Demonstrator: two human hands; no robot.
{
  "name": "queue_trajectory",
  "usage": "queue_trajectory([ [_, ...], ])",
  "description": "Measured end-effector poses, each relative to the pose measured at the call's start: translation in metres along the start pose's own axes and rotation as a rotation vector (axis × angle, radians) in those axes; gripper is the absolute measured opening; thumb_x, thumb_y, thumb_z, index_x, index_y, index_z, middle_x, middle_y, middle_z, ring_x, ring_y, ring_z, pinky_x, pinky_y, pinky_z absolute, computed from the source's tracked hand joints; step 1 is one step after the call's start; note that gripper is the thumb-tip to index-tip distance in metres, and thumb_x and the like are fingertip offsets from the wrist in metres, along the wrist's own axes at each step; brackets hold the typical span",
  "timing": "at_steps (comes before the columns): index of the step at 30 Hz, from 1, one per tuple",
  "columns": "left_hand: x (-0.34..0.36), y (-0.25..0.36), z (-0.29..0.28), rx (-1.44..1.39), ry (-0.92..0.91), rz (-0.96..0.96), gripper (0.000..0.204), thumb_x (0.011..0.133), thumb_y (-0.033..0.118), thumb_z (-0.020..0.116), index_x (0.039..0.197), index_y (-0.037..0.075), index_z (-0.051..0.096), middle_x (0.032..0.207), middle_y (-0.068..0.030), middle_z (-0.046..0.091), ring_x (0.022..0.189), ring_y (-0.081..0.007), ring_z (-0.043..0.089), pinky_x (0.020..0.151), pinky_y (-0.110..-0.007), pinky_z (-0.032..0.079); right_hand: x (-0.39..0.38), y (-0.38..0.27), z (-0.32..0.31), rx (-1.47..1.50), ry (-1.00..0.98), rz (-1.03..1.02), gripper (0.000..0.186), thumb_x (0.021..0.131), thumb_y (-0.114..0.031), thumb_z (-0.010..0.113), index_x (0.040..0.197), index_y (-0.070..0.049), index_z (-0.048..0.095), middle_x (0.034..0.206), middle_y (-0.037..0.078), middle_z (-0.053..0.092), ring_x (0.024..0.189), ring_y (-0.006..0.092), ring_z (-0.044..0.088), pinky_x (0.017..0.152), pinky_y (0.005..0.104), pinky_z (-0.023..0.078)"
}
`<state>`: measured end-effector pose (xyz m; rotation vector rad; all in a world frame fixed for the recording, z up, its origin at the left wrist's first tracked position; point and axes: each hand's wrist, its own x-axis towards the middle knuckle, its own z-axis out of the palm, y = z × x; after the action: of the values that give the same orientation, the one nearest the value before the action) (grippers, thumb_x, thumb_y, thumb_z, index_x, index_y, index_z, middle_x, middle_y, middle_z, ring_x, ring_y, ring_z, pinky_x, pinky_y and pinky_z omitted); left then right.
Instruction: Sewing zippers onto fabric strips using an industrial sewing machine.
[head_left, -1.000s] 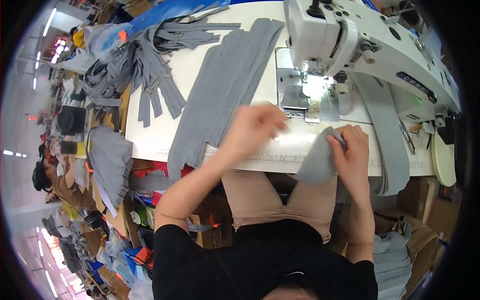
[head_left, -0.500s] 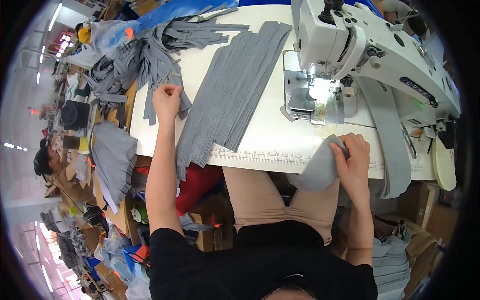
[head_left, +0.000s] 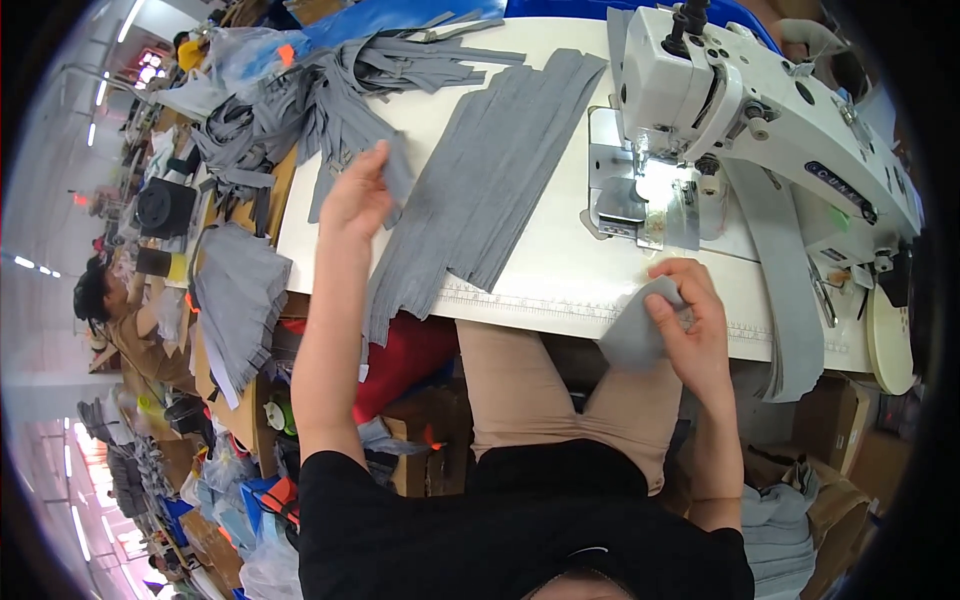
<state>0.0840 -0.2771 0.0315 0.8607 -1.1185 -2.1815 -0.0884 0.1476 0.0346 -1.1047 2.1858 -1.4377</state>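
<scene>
At the left of the table my left hand (head_left: 358, 198) is raised and slightly blurred. Its fingertips are pinched at a grey fabric strip (head_left: 399, 172), which is also blurred. My right hand (head_left: 695, 325) grips a curved grey fabric piece (head_left: 635, 328) between thumb and fingers, over the table's front edge and below the sewing machine (head_left: 690, 110). Part of that piece is hidden by the hand. Between my hands lies a wide layer of long grey strips (head_left: 480, 165), side by side. The machine's lit needle area (head_left: 660, 185) stands beyond my right hand.
A tangled heap of grey strips (head_left: 330, 95) covers the far left of the white table (head_left: 540, 250). A long grey band (head_left: 775, 260) hangs over the front edge at right, near metal scissors (head_left: 825, 298). Another person (head_left: 140, 320) is at far left.
My left hand has turned and moved slightly right, shifting the strip beside it. My right hand has turned the fabric piece, which now looks smaller and more folded. The view has shifted a little.
</scene>
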Motion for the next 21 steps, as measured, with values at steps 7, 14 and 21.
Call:
queue_trajectory([
  [7,-0.042,-0.039,0.081,0.072,0.122,-0.029,0.024,0.095,0.027,0.082,0.09,0.013,0.063,0.078,0.0069,0.055,0.072,-0.0049,0.049,0.062,-0.022,0.036,0.011,-0.03,0.026,0.315,-0.249,-0.11,0.018,0.098,-0.015,0.069,0.104,0.002,0.067,0.149,0.016,0.056,0.134,0.0279,0.053,0.112,0.0392,0.041],
  [14,-0.096,-0.068,0.117,0.419,-0.119,0.045,0.02,0.093,0.022,0.084,0.082,0.009,0.074,0.073,0.0071,0.063,0.064,-0.0026,0.05,0.061,-0.022,0.04,0.015,-0.035,0.036,0.323,-0.078,-0.218,0.014,0.094,-0.012,0.073,0.099,0.0,0.068,0.137,0.015,0.063,0.127,0.0282,0.056,0.106,0.0393,0.044],
  [21,-0.114,-0.107,0.156,-0.151,-0.398,-0.388,0.031,0.108,0.022,0.062,0.13,0.0,0.062,0.124,-0.0141,0.07,0.106,-0.0216,0.069,0.097,-0.036,0.057,-0.009,-0.046,0.037,0.33,-0.143,0.137,0.013,0.095,-0.01,0.072,0.099,0.001,0.067,0.086,0.009,0.064,0.077,0.0177,0.059,0.071,0.0311,0.048],
])
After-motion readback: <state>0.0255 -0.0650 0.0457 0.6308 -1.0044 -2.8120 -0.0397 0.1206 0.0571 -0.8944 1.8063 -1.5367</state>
